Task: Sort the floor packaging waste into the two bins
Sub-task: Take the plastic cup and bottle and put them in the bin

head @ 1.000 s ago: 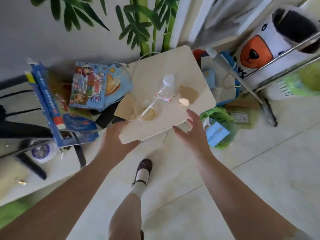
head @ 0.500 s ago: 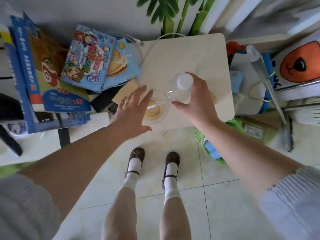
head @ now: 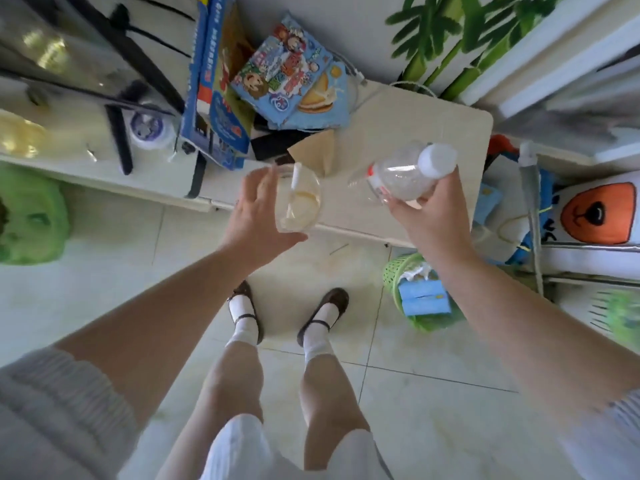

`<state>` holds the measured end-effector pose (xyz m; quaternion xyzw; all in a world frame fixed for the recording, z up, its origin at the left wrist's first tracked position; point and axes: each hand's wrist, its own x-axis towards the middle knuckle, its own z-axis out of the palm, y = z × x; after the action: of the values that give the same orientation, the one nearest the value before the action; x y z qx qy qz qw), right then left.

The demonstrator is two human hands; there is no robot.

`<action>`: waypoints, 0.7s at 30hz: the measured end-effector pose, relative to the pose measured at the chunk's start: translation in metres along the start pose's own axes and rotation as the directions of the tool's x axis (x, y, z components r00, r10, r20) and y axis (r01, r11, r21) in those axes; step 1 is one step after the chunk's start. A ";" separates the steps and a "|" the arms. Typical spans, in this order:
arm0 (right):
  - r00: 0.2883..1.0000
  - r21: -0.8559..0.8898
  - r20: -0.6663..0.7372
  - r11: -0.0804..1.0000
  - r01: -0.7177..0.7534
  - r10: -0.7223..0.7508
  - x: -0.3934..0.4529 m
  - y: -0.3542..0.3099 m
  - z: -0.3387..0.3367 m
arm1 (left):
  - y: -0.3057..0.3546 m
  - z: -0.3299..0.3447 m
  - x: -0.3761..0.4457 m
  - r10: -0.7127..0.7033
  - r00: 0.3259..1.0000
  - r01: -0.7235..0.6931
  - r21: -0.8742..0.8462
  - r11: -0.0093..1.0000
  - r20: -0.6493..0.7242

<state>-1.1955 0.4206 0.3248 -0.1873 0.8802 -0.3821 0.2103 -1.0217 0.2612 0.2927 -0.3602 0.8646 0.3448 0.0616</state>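
My left hand holds a clear plastic cup with a white straw and a little yellow residue, lifted above the low cream table. My right hand grips a clear plastic bottle with a white cap and a red-edged label, also lifted off the table. A green mesh bin with blue cartons in it stands on the floor below my right forearm. A second green bin sits at the far left. Colourful snack boxes and a tall blue carton lie beyond the table.
A brown paper piece lies on the table. Black tripod legs and a white shelf edge are at the left. A metal rack and a plush toy crowd the right. My feet stand on pale tiles.
Both hands have closed on the cup and the bottle and lifted them off the table. The view has swung left, bringing the left green bin into sight.
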 end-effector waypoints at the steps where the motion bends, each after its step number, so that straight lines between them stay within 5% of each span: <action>1: 1.000 0.022 0.025 1.000 0.003 -0.003 -0.011 -0.014 0.006 | -0.009 -0.009 -0.017 -0.043 0.999 0.041 -0.043 0.998 -0.032; 10: 0.947 0.029 0.299 0.993 0.116 -0.120 -0.129 -0.131 0.126 | -0.130 -0.091 -0.152 -0.434 0.885 0.369 -0.317 0.874 -0.166; 21: 0.804 0.057 0.550 0.970 0.237 -0.228 -0.258 -0.256 0.336 | -0.345 -0.185 -0.305 -0.613 0.715 0.436 -0.471 0.767 -0.337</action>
<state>-0.7623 0.1838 0.3676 -0.3975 0.7550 -0.3281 0.4054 -0.5426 0.1467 0.3502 -0.6719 0.6332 0.3648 -0.1205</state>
